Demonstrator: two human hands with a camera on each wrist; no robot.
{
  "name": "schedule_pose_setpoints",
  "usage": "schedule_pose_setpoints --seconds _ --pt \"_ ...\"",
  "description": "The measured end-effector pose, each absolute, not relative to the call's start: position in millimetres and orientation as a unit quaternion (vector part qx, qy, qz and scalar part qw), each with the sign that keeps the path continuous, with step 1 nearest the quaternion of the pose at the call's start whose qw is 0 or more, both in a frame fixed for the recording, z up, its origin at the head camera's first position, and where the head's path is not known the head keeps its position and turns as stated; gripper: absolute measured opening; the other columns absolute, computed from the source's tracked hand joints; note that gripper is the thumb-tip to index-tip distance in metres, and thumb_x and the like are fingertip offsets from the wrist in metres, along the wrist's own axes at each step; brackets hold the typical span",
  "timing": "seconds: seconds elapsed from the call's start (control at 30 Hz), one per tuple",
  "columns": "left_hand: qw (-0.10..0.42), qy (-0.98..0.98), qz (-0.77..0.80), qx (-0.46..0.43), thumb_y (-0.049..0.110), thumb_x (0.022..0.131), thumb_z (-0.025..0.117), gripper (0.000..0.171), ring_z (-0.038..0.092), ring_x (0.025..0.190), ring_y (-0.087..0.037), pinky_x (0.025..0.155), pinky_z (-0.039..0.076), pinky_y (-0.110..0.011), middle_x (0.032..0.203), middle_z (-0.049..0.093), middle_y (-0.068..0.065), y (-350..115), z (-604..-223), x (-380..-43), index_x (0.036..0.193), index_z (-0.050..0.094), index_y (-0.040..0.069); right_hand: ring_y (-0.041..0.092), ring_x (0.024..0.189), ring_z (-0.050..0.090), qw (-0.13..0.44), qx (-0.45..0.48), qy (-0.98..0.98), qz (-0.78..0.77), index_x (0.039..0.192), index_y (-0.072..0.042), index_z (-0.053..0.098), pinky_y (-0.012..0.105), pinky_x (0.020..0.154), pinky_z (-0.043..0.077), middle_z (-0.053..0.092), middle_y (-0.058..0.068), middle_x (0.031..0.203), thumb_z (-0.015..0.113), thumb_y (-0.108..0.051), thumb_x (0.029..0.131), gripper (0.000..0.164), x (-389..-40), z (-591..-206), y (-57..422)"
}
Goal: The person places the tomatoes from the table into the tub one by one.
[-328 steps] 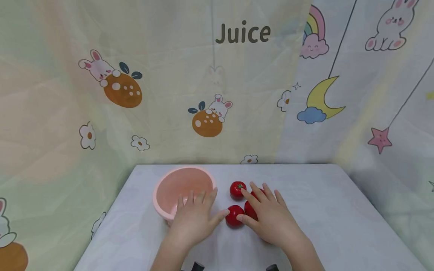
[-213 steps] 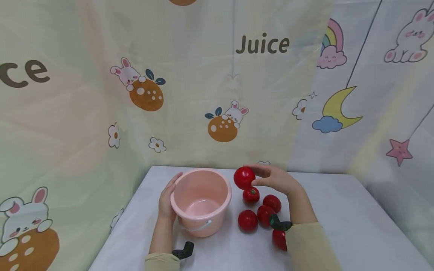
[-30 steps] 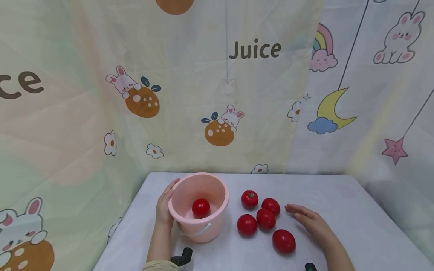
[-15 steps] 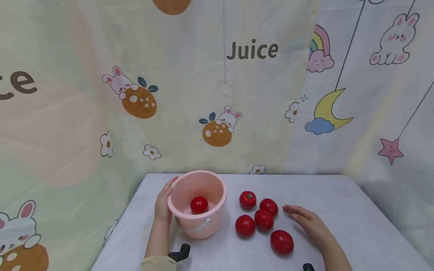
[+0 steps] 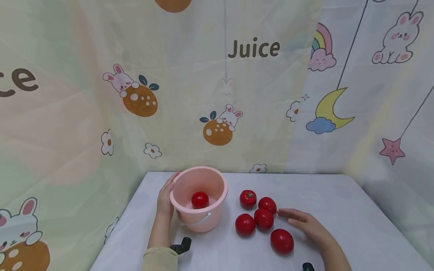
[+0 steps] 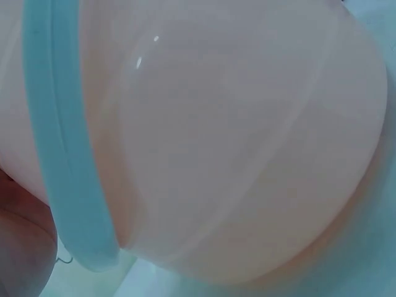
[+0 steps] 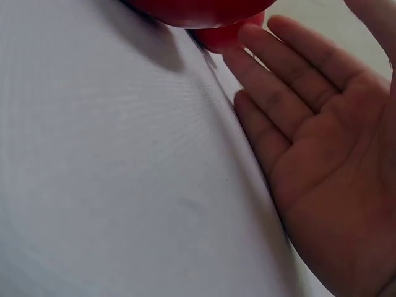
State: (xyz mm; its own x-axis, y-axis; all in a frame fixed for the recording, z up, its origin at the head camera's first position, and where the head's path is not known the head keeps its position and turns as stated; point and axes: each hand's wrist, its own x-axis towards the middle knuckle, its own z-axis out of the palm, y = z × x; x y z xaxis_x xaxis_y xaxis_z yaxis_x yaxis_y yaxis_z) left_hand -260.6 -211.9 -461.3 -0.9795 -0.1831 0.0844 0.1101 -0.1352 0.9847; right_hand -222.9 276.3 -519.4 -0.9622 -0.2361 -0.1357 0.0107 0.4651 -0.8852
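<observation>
A pink bucket (image 5: 203, 222) with a pale blue handle stands upright at the table's left. Along its outer left side rests my left hand (image 5: 165, 201), fingers fairly straight and reaching up by the rim; the thumb is hidden in the head view. One red tomato (image 5: 200, 200) lies inside the bucket. To its right sit several red tomatoes: one with a green stem (image 5: 248, 198), others in a close cluster (image 5: 263, 219), and a larger one nearer the front (image 5: 282, 241). My right hand (image 5: 306, 223) lies edge-down on the table, fingers extended, fingertips close to the rear right tomato (image 5: 268, 205).
A white-covered table (image 5: 339, 203) bears everything. Printed cloth walls (image 5: 257, 113) rise behind it and at both sides. A black wrist device (image 5: 182, 245) shows at the left wrist, and part of another (image 5: 308, 267) near the right wrist.
Since the oldest frames, one tomato has come to lie inside the bucket and the left hand has settled on its side. In the last half second my right hand has moved slightly left toward the tomatoes.
</observation>
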Motion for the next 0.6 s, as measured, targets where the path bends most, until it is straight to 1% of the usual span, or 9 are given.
schedule_pose_setpoints --seconds 0.13,0.33,0.4,0.6 --pt "0.101 -0.649 -0.753 0.026 0.043 0.103 0.041 0.039 0.042 0.139 -0.008 0.115 0.038 -0.042 0.145 0.052 0.016 -210.3 -462.4 -262.5 0.140 0.053 0.037 0.037 0.135 0.047 0.146 -0.106 0.842 -0.508 0.138 -0.018 0.057 0.064 0.104 0.042 0.060 0.009 0.139 0.069 -0.035 0.088 0.055 -221.4 -518.9 277.4" --pt "0.102 -0.642 -0.760 0.016 0.040 0.104 0.037 0.040 0.040 0.140 -0.010 0.117 0.035 -0.044 0.147 0.051 0.013 -209.3 -463.0 -261.4 0.142 0.051 0.034 0.040 0.135 0.043 0.215 -0.156 0.824 -0.500 0.142 -0.019 0.054 0.061 0.101 0.047 0.054 0.012 0.144 0.074 -0.032 0.084 0.063 -221.6 -516.8 278.6" --pt "0.104 -0.640 -0.761 0.018 0.040 0.104 0.037 0.041 0.040 0.141 -0.011 0.117 0.035 -0.044 0.147 0.050 0.012 -209.0 -462.6 -260.7 0.142 0.051 0.034 0.039 0.135 0.043 0.230 -0.159 0.820 -0.500 0.142 -0.020 0.054 0.058 0.100 0.049 0.054 0.011 0.144 0.074 -0.032 0.084 0.062 -221.7 -516.4 278.1" --pt "0.107 -0.639 -0.761 0.021 0.039 0.105 0.035 0.041 0.040 0.141 -0.011 0.117 0.035 -0.044 0.148 0.050 0.013 -207.9 -462.2 -259.4 0.142 0.050 0.034 0.035 0.130 0.048 0.254 -0.169 0.814 -0.494 0.141 -0.016 0.054 0.053 0.096 0.053 0.055 0.013 0.142 0.072 -0.031 0.086 0.060 -220.8 -514.4 279.2"
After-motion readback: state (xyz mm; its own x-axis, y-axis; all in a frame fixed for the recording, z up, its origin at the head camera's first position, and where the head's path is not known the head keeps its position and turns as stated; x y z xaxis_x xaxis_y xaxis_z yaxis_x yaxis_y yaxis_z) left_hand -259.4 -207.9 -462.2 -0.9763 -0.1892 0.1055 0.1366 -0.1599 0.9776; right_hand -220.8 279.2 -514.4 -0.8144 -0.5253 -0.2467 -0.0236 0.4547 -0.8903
